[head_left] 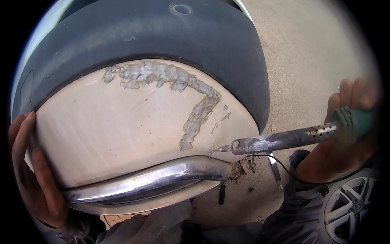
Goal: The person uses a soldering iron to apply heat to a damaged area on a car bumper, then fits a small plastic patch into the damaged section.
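Observation:
A car bumper-like plastic part, with a pale beige face point(109, 126) and a dark grey curved band point(134, 32), fills the space in front of me. My left hand point(44, 185) grips its left edge, fingers along the rim and thumb on the near side. In my right hand point(343, 150) is a soldering iron point(280, 140) with a green handle, its metal barrel pointing left. The iron's tip is at a thin crack just above the chrome trim point(158, 177). Rough grey melted plastic point(162, 73) runs in a bent line across the beige face.
A thin black cord point(286, 168) passes below the iron toward my right arm. Small debris point(248, 164) and a short dark object point(222, 194) lie on the concrete floor point(296, 61). A car wheel point(351, 207) stands at the lower right, close to my leg point(294, 215).

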Tool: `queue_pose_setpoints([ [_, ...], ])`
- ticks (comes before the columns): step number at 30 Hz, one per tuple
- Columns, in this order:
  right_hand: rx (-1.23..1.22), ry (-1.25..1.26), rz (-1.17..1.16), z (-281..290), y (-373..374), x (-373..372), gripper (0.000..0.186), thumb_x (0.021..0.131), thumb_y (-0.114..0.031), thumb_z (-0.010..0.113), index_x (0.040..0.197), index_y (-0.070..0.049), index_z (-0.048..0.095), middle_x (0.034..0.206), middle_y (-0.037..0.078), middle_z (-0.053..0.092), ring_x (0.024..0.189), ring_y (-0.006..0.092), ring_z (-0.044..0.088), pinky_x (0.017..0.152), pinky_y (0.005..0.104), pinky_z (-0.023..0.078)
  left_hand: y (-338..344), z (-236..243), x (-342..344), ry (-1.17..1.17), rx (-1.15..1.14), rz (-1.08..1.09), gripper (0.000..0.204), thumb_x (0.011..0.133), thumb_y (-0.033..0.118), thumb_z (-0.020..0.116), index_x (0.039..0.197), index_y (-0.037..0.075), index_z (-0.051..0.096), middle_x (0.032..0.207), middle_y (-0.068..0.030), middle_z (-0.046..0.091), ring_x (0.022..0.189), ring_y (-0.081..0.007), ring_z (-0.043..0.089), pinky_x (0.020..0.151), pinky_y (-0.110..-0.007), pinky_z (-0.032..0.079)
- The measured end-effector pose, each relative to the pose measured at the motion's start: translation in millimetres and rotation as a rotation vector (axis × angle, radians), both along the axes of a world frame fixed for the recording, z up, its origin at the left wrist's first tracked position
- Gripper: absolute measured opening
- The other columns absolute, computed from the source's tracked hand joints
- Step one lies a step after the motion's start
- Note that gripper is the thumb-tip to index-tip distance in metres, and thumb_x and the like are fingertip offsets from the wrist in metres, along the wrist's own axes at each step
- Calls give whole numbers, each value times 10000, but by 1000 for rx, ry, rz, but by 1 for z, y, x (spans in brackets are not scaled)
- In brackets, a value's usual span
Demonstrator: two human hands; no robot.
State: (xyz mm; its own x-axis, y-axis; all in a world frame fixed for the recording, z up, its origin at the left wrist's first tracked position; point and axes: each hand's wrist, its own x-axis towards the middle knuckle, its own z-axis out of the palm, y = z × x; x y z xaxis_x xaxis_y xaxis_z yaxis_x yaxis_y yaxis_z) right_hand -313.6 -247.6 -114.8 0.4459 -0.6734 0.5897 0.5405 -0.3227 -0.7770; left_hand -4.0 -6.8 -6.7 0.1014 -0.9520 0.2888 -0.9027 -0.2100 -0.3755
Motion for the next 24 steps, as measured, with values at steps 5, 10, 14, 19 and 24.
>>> queue_pose_setpoints([
  [5, 10, 22, -23, -6, 7, 1, 327, 965, -299, 313, 813, -55, 470, 605, -13, 333, 487, 70, 233, 411, 215, 222, 8, -7, 0, 22, 5, 14, 374, 958, 173, 326, 1256, 4, 477, 1262, -185, 505, 1214, -300, 455, 1053, -414, 311],
  [10, 31, 43, -37, -11, 13, 5, 328, 960, -308, 331, 797, -56, 464, 598, -9, 339, 478, 67, 243, 400, 214, 223, 9, -6, 0, 32, 3, 21, 383, 932, 152, 330, 1267, 15, 456, 1281, -195, 465, 1202, -305, 451, 1034, -401, 331],
  [14, 47, 31, -76, -12, 13, 5, 330, 956, -315, 346, 784, -57, 459, 592, -7, 343, 471, 65, 252, 392, 213, 224, 8, -4, 3, -20, 24, 9, 367, 940, 141, 340, 1259, 14, 467, 1269, -189, 487, 1208, -306, 453, 1041, -414, 325],
  [19, 117, -45, -195, -10, 13, -3, 335, 950, -324, 364, 767, -58, 453, 584, -3, 349, 462, 62, 262, 381, 212, 226, 9, 4, -4, -157, 101, -31, 331, 956, 113, 365, 1242, -7, 479, 1234, -185, 537, 1205, -314, 473, 1029, -432, 347],
  [24, 401, -334, -422, -30, 34, -3, 362, 951, -369, 377, 760, -74, 459, 532, -8, 349, 409, 53, 282, 335, 196, 254, -6, 6, -9, -154, 64, -40, 387, 877, 89, 376, 1239, 27, 499, 1213, -182, 506, 1144, -316, 492, 987, -422, 376],
])
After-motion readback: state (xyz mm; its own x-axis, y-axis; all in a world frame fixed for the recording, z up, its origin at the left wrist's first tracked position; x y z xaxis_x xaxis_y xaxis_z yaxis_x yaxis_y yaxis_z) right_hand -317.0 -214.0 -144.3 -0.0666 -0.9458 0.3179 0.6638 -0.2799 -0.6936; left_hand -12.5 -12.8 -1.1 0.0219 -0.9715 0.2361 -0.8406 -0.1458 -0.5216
